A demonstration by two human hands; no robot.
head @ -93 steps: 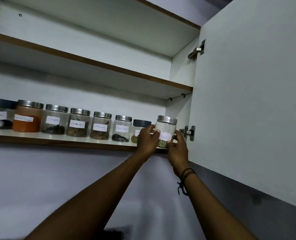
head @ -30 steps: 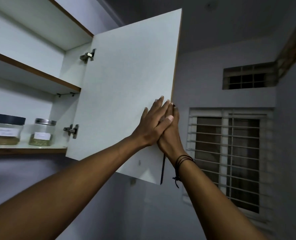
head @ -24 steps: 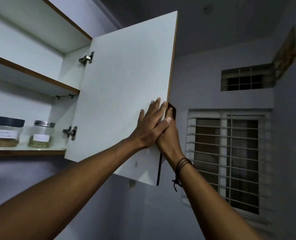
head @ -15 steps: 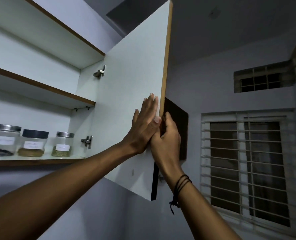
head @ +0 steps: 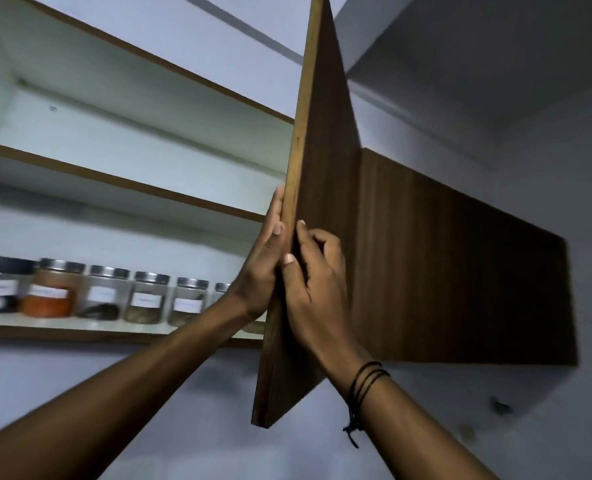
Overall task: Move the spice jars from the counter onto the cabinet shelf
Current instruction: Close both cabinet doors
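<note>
Several labelled spice jars (head: 145, 296) with metal lids stand in a row on the lowest cabinet shelf (head: 79, 329); one holds orange powder (head: 50, 287). The brown cabinet door (head: 322, 202) stands edge-on in the middle of the head view, half swung. My left hand (head: 261, 268) lies flat against the door's inner face at its free edge. My right hand (head: 310, 285) presses on the outer wooden face, thumb at the edge. The door and my hands hide the jars at the right end of the row.
An upper shelf (head: 114, 174) holds nothing visible. A shut brown cabinet (head: 460, 271) adjoins on the right. Grey wall runs below the cabinets. A dark cord bracelet (head: 365, 379) circles my right wrist.
The door has swung leftward toward the cabinet, now showing its brown outer face. Both hands stay at its free edge. My view has turned left, bringing more jars into sight.
</note>
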